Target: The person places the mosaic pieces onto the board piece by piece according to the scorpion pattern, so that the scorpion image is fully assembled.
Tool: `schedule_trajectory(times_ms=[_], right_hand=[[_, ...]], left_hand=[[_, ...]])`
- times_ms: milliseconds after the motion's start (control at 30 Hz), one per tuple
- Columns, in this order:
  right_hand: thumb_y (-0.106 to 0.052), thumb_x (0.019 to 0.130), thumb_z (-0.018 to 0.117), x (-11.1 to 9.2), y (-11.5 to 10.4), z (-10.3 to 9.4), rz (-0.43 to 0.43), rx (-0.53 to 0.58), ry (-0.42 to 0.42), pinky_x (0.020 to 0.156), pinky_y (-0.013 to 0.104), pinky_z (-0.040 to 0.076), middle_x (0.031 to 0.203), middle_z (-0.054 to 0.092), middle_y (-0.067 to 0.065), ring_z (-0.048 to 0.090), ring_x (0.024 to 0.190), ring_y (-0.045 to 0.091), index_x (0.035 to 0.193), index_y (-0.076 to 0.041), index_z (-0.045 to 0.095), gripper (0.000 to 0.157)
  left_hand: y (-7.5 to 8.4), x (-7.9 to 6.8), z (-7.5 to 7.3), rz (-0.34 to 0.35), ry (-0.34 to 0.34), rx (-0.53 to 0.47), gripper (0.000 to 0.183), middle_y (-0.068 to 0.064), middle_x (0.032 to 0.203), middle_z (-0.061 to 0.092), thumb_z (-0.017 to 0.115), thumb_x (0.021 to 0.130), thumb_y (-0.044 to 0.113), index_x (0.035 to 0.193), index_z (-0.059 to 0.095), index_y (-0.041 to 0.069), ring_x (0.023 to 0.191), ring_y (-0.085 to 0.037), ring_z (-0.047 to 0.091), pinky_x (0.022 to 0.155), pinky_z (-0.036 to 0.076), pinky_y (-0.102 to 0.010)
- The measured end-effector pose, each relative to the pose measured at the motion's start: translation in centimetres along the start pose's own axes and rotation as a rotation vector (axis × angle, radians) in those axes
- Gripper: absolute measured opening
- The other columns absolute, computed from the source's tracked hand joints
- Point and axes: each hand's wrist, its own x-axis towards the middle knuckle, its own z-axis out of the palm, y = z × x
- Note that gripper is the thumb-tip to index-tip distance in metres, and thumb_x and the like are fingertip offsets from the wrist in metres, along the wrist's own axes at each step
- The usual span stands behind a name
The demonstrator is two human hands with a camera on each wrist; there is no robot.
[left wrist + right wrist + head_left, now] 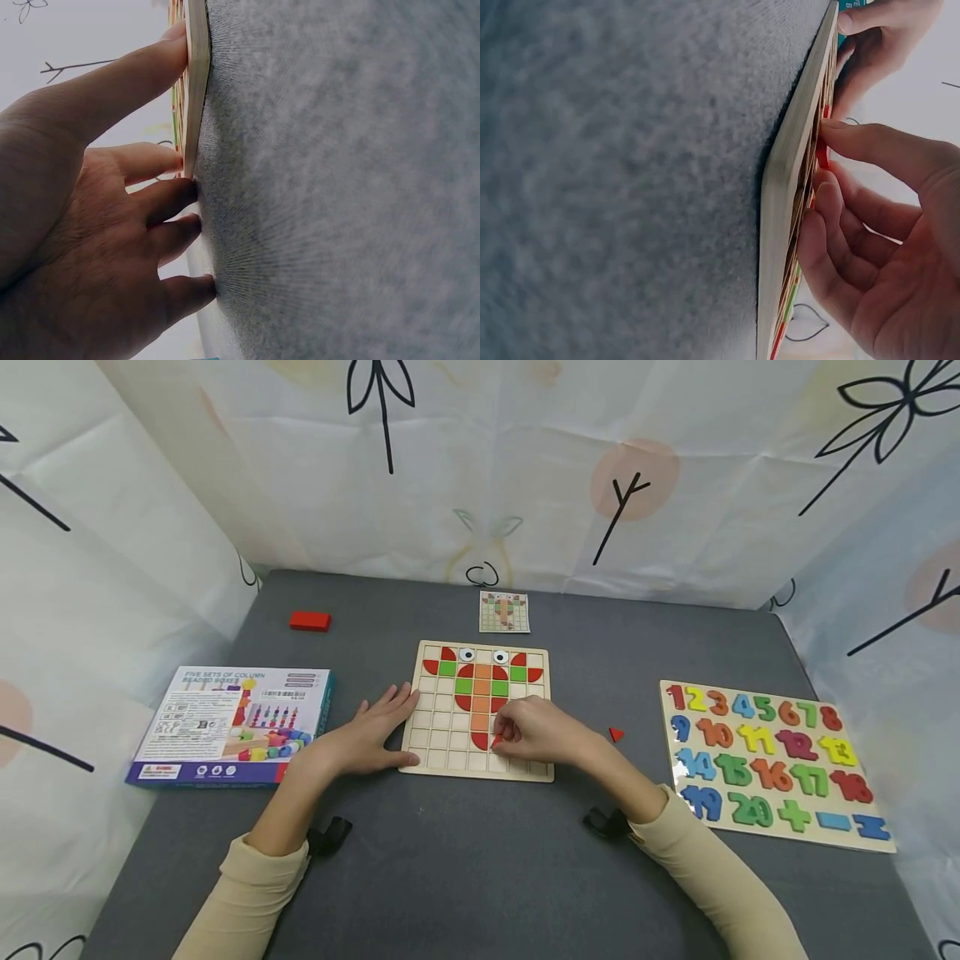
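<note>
A wooden grid board (435, 745) lies on the grey table, its upper cells filled with red, green and orange pieces and two eye pieces. My left hand (372, 735) rests along the board's left side, fingers spread, with the thumb at the near corner. In the left wrist view the thumb (142, 71) touches the board's edge. Over the lower middle cells, my right hand (534, 732) pinches a small red piece (823, 153) between thumb and fingers, right at the board's surface. The fingers partly hide this piece and the cells beneath.
Right of the board lies a loose red triangular piece (617, 734). Behind it is a small pattern card (504, 613). A red block (310, 622) sits at the back left, above a toy box (195, 727). A number puzzle board (806, 793) lies on the right.
</note>
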Motion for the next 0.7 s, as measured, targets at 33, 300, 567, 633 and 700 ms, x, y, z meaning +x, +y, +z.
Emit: schedule_trajectory(times_ms=[33, 300, 567, 633, 700], right_hand=[[-0.015, 0.092, 0.085, 0.1, 0.0, 0.0, 0.008, -0.001, -0.002, 0.069, 0.02, 0.051, 0.08, 0.073, 0.002, 0.06, 0.072, 0.006, 0.093, -0.006, 0.076, 0.013], [-0.015, 0.092, 0.086, -0.2, -0.2, -0.2, 0.014, 0.034, -0.049, 0.073, 0.019, 0.054, 0.088, 0.077, 0.003, 0.067, 0.078, 0.008, 0.102, -0.004, 0.079, 0.017], [-0.015, 0.092, 0.086, -2.0, 0.2, -1.4, 0.04, 0.112, -0.021, 0.074, 0.02, 0.055, 0.091, 0.077, 0.001, 0.068, 0.08, 0.011, 0.105, -0.006, 0.081, 0.017], [-0.015, 0.092, 0.086, -2.7, 0.7, -1.6, 0.059, 0.136, -0.005, 0.072, 0.02, 0.055, 0.091, 0.076, 0.0, 0.066, 0.079, 0.01, 0.106, -0.006, 0.081, 0.017], [-0.014, 0.093, 0.085, -3.5, 1.2, -1.8, 0.068, 0.154, 0.011, 0.07, 0.02, 0.054, 0.089, 0.075, -0.001, 0.064, 0.078, 0.008, 0.107, -0.006, 0.081, 0.017]], left_hand=[[0.0, 0.0, 0.0, 0.004, 0.001, 0.002, 0.104, -0.022, 0.183, 0.008, 0.08, 0.099, 0.036, 0.174, 0.016, 0.004, 0.171, -0.049, 0.002, 0.131, 0.003, -0.078], [0.1, 0.0, -0.1, 0.004, -0.002, 0.012, 0.104, -0.022, 0.183, 0.008, 0.08, 0.099, 0.037, 0.174, 0.016, 0.004, 0.17, -0.049, 0.003, 0.131, 0.004, -0.079], [0.0, 0.1, -0.1, -0.003, -0.001, 0.018, 0.104, -0.021, 0.183, 0.008, 0.08, 0.099, 0.036, 0.174, 0.016, 0.005, 0.171, -0.048, 0.002, 0.131, 0.003, -0.078], [0.0, 0.0, -0.1, -0.005, -0.002, 0.013, 0.104, -0.021, 0.183, 0.007, 0.08, 0.099, 0.036, 0.174, 0.015, 0.005, 0.171, -0.048, 0.002, 0.132, 0.002, -0.078], [0.1, 0.0, -0.1, -0.005, -0.002, 0.015, 0.104, -0.021, 0.183, 0.008, 0.08, 0.098, 0.037, 0.174, 0.016, 0.005, 0.171, -0.048, 0.002, 0.131, 0.003, -0.078]])
